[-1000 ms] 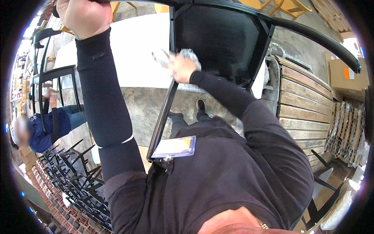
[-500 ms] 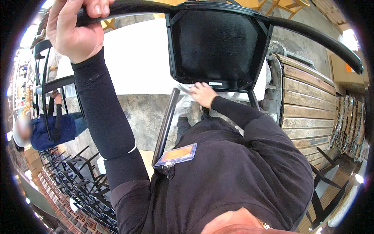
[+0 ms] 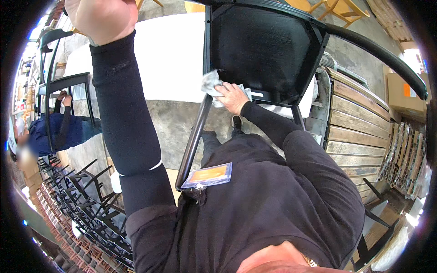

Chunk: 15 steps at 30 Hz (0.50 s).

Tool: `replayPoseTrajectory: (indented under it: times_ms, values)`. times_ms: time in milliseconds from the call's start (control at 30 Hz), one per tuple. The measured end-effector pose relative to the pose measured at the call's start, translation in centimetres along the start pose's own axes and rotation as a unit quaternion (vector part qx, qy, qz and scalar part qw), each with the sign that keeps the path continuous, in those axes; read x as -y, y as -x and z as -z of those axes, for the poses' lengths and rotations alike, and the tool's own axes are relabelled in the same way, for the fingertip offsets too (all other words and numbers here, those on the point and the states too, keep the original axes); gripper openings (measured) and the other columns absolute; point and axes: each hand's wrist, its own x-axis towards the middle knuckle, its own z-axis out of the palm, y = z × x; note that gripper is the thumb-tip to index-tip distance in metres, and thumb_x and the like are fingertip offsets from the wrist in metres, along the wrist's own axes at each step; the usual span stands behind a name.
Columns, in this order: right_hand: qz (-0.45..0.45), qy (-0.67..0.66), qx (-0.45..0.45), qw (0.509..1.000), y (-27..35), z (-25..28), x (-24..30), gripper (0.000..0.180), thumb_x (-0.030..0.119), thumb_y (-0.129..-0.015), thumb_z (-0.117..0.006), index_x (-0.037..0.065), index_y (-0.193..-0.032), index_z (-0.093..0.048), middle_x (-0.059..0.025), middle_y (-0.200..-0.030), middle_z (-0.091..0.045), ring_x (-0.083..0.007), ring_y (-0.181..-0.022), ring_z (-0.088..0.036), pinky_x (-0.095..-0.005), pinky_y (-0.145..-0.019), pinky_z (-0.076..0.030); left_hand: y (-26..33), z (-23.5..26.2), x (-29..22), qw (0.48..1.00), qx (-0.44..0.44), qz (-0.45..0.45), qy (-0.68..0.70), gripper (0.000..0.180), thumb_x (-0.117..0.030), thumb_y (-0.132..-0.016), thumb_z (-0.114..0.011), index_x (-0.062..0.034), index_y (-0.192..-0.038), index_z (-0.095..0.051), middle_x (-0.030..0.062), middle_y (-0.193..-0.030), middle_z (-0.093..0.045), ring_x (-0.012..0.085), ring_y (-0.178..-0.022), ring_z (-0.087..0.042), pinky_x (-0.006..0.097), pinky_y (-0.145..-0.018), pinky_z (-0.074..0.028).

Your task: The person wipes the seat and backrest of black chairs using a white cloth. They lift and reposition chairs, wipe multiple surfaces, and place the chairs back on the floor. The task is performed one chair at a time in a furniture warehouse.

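A black chair (image 3: pixel 266 50) is tipped up in front of me, with the underside of its seat facing me. At the upper left edge my left hand (image 3: pixel 104 19) is raised and closed on its curved rail; the fingertips are cut off by the picture's edge. My right hand (image 3: pixel 233 98) presses a crumpled whitish cloth (image 3: pixel 211 84) against the near left corner of the seat frame, where a leg (image 3: pixel 195 139) joins it. That leg slants down toward my chest. A small pale label (image 3: pixel 257 94) sits on the frame beside my right hand.
Behind the chair lies a white-covered surface (image 3: pixel 168 59). A slatted wooden platform (image 3: pixel 355 120) stands right, near a cardboard box (image 3: pixel 405 95). At left a person (image 3: pixel 63 132) works by another black chair (image 3: pixel 68 84). Many stacked chairs (image 3: pixel 86 200) fill the lower left.
My right hand has moved the cloth up and left onto the frame corner. The chair sits slightly further right and higher in view; my left hand has risen partly out of the picture.
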Motion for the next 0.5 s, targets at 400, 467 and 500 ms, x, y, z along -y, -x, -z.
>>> replayPoseTrajectory:
  times_ms: [400, 467, 500]
  values:
    - [-0.179, -0.259, 0.157, 0.936, -6.0, 11.3, -1.0, 0.026, 0.024, -0.076, -0.064, 0.001, -0.082, -0.073, -0.0197, -0.075, -0.069, -0.0309, -0.073, -0.07, -0.0402, -0.071, -0.054, 0.5, 0.5, 0.3, 0.986, -0.074, 0.083, 0.121, 0.01, 0.001, -0.088, -0.065, 0.0001, -0.078, -0.062, 0.0045, -0.064, -0.063, 0.0077, -0.046, -0.056, 0.023, -0.042, -0.044]
    - [-0.163, -0.376, 0.059, 0.91, -10.1, 11.0, 1.3, 0.021, 0.016, -0.08, -0.063, 0.0, -0.091, -0.071, -0.0169, -0.077, -0.069, -0.0221, -0.075, -0.069, -0.0349, -0.071, -0.052, 0.2, 0.4, -0.5, 0.992, -0.065, 0.082, 0.064, 0.011, -0.002, -0.087, -0.065, 0.0009, -0.077, -0.062, 0.0044, -0.062, -0.062, 0.0075, -0.046, -0.056, 0.022, -0.043, -0.043]
    - [-0.137, -0.451, -0.036, 0.881, -12.1, 10.1, 2.8, 0.024, 0.016, -0.081, -0.064, 0.001, -0.099, -0.07, -0.0159, -0.08, -0.069, -0.0188, -0.076, -0.068, -0.0323, -0.071, -0.052, 0.1, 0.4, -0.8, 0.989, -0.075, 0.108, 0.062, 0.012, -0.003, -0.087, -0.065, 0.001, -0.076, -0.062, 0.0043, -0.061, -0.061, 0.0077, -0.047, -0.056, 0.023, -0.043, -0.043]
